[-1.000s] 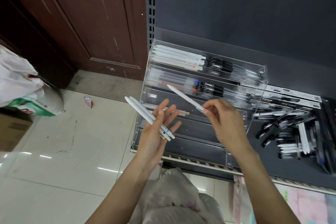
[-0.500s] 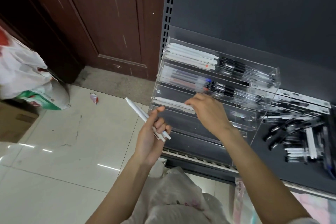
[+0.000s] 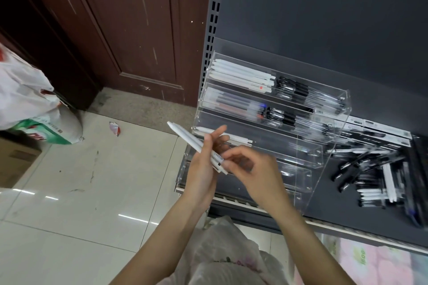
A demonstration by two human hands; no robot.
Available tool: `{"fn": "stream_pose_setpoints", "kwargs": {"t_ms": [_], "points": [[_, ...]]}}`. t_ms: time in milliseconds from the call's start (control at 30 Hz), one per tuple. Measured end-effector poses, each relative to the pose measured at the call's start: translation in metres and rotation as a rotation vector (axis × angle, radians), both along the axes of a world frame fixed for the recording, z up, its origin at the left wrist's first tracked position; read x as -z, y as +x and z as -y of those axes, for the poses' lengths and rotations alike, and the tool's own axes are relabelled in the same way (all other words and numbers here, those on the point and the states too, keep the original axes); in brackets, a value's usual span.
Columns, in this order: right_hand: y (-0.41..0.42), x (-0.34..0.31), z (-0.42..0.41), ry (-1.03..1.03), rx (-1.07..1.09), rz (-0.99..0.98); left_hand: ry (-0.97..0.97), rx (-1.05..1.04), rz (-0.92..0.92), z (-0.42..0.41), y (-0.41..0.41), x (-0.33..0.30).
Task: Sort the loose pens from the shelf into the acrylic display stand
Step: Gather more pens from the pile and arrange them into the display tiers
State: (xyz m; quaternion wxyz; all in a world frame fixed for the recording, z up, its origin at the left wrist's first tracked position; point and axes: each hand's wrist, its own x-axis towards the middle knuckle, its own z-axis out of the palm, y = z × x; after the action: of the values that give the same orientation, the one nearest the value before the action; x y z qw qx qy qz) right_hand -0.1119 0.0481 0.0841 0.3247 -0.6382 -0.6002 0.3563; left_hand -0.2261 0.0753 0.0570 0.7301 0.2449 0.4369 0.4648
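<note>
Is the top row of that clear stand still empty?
No, the top tier of the acrylic display stand already holds white pens on its left side and black pens on its right.

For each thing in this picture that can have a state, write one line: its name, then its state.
Left hand: holds white pens.
White pens in hand: bundled, tips pointing up-left.
Right hand: fingertips at the bundle's lower end; grip unclear.
Acrylic display stand: top two tiers filled, third holds a white pen, lower tiers look empty.
Loose pens: scattered on the shelf, unsorted.
Door: closed.
</note>
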Motion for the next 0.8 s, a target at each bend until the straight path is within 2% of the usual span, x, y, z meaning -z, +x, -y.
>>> {"fn": "stream_pose_setpoints", "kwargs": {"t_ms": [67,133,267,367,533,700,800], "points": [[0.016,0.003,-0.005,0.068,0.088,0.004,0.062,0.089,-0.214,0.001,0.0,-0.001],[0.038,0.009,-0.014,0.197,0.141,0.173,0.084,0.124,-0.372,0.001,-0.001,0.0],[0.065,0.03,-0.036,0.332,0.091,0.492,-0.019,0.071,-0.348,0.0,-0.008,0.003],[0.063,0.044,-0.049,0.349,0.007,0.618,-0.031,0.052,-0.349,0.0,-0.015,0.007],[0.056,0.054,-0.062,0.364,-0.084,0.714,-0.036,0.041,-0.33,0.0,-0.019,0.008],[0.054,0.051,-0.058,0.315,-0.087,0.715,-0.05,0.054,-0.296,-0.002,-0.017,0.01],[0.048,0.035,-0.04,0.297,-0.046,0.561,-0.028,0.063,-0.287,-0.005,-0.013,0.008]]}}
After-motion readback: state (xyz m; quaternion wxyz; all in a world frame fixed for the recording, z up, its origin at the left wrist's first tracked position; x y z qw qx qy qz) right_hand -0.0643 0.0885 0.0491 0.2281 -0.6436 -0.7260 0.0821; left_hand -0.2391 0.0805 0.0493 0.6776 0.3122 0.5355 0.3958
